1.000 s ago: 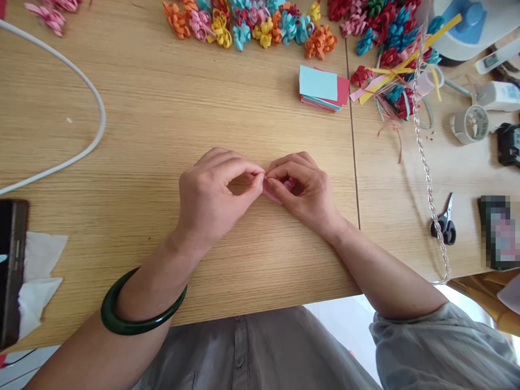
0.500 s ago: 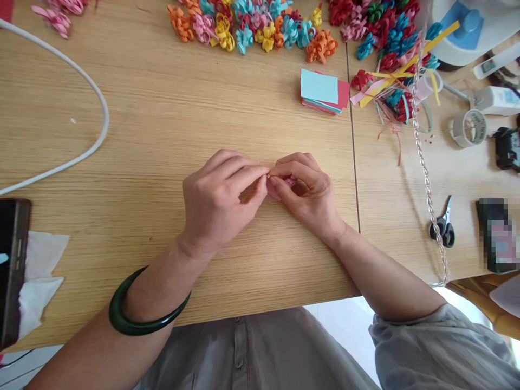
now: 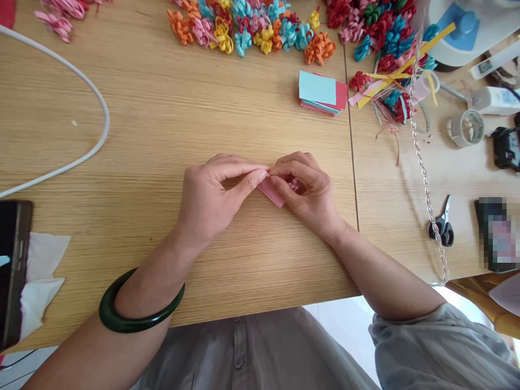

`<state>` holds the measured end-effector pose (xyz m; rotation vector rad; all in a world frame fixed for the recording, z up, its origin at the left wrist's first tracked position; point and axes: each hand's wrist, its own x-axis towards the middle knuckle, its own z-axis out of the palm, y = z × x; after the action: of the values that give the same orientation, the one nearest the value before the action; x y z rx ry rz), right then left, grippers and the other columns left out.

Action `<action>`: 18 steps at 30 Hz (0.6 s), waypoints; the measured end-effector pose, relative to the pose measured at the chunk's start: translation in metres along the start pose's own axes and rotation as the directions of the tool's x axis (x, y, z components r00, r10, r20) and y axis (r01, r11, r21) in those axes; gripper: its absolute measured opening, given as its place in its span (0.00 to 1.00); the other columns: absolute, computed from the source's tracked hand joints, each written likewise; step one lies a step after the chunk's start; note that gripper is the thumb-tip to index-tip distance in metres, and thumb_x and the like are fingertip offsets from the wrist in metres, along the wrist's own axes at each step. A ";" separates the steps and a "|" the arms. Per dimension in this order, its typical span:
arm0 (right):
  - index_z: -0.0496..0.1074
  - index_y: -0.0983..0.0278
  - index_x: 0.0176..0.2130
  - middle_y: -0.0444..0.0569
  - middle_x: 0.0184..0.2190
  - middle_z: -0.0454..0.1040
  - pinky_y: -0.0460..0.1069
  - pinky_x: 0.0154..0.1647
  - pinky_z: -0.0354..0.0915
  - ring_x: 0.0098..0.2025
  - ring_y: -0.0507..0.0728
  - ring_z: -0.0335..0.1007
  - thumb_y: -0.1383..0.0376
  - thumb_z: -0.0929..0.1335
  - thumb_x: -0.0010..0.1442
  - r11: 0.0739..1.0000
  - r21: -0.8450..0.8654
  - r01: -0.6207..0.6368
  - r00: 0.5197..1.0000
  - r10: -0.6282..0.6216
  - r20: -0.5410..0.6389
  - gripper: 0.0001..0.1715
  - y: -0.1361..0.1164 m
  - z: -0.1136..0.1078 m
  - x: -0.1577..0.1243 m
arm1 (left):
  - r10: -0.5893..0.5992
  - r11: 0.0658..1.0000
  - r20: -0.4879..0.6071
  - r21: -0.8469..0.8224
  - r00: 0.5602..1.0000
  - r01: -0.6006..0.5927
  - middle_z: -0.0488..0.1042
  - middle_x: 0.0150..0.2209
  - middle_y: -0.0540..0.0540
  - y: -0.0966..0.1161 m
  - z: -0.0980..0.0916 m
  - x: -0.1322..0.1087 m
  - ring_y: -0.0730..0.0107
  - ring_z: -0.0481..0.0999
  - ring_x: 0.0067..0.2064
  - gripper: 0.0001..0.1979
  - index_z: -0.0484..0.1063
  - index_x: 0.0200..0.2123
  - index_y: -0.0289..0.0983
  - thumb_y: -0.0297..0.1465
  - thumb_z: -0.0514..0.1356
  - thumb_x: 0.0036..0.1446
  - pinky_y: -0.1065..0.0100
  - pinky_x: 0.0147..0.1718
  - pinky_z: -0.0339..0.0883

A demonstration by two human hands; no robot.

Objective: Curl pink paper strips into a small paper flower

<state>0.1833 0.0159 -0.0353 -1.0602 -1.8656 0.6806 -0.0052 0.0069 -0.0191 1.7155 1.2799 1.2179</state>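
My left hand (image 3: pixel 211 195) and my right hand (image 3: pixel 304 189) meet at the middle of the wooden table (image 3: pixel 162 135). Both pinch a small pink piece of paper (image 3: pixel 271 192) between thumb and fingers, their fingertips touching. The paper lies low over the table, partly hidden under my right fingers. A dark green bangle (image 3: pixel 134 309) circles my left wrist.
Several curled paper flowers (image 3: pixel 252 27) in many colours lie along the far edge. A stack of paper cards (image 3: pixel 323 92) sits beyond my right hand. Scissors (image 3: pixel 441 225), a chain (image 3: pixel 422 162), tape (image 3: pixel 467 127) and paper strips (image 3: pixel 398 70) are right. A white cable (image 3: pixel 81 86), phone (image 3: pixel 12 265) and tissue (image 3: pixel 40 271) are left.
My left fingers have shifted slightly along the pink paper, and more of the paper now shows between the hands. The hands stay in the same place.
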 end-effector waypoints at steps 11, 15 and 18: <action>0.79 0.60 0.36 0.45 0.35 0.80 0.53 0.46 0.67 0.40 0.54 0.72 0.66 0.72 0.66 1.000 -0.002 0.005 1.000 -0.005 0.021 0.05 -0.002 0.000 0.000 | 0.240 0.942 -0.035 0.251 0.970 -0.224 0.84 0.33 0.52 -0.001 0.003 -0.001 0.62 0.82 0.37 0.08 0.81 0.34 0.45 0.25 0.65 0.61 0.58 0.38 0.76; 0.79 0.60 0.36 0.45 0.35 0.80 0.52 0.44 0.68 0.41 0.54 0.72 0.65 0.72 0.67 1.000 0.006 0.026 0.999 -0.026 0.032 0.06 -0.003 0.001 -0.001 | 0.367 0.818 0.028 0.467 0.930 -0.337 0.84 0.34 0.49 -0.003 0.005 -0.003 0.56 0.82 0.39 0.08 0.79 0.32 0.44 0.25 0.63 0.61 0.55 0.37 0.73; 0.78 0.60 0.35 0.45 0.35 0.80 0.53 0.45 0.68 0.41 0.54 0.72 0.67 0.72 0.66 1.000 -0.015 0.023 0.999 -0.023 0.024 0.06 -0.001 0.002 -0.001 | 0.341 0.787 0.060 0.527 0.938 -0.320 0.84 0.35 0.49 -0.003 0.008 -0.005 0.54 0.82 0.40 0.10 0.78 0.30 0.45 0.27 0.61 0.63 0.53 0.37 0.72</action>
<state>0.1812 0.0146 -0.0355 -1.0430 -1.9035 0.6691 0.0004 0.0033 -0.0261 2.4141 1.4768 1.1518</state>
